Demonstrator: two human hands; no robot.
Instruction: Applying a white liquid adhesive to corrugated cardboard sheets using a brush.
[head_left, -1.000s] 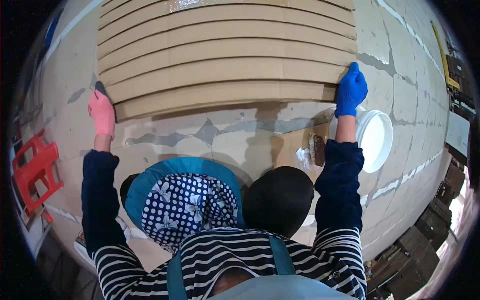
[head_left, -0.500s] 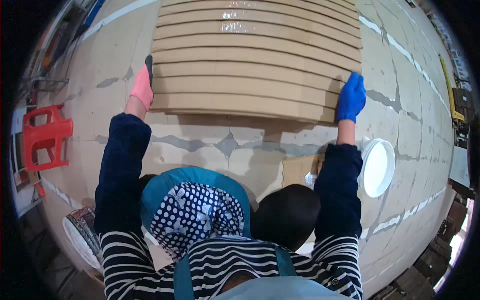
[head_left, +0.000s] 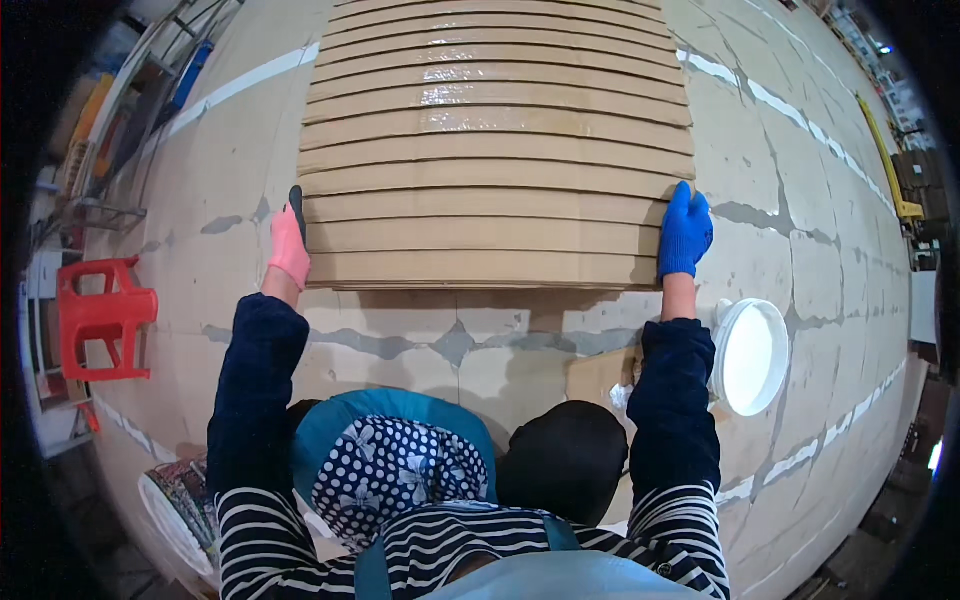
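A long row of flat brown cardboard sheets (head_left: 480, 235) lies in front of me, overlapping like shingles, with shiny clear tape on several. My left hand (head_left: 290, 240), in a pink glove with dark fingertips, presses along the left side of the nearest sheets. At their right side my right hand (head_left: 686, 232), in a blue knit glove, clasps the edge with fingers pointing away from me. Both arms reach forward, one on each side of the row. The sheets' undersides and some of my fingertips are hidden.
A white bucket (head_left: 752, 358) stands right of my right forearm. On the left is a red plastic stool (head_left: 105, 318); below it sits a round container (head_left: 178, 510). A cardboard piece (head_left: 597, 378) lies near my knee on the patched, white-lined floor (head_left: 800, 250).
The whole view has shifted, so stool, bucket and sheets appear lower. The row's near edge, slanted before, now runs nearly level. Both hands stay at its sides.
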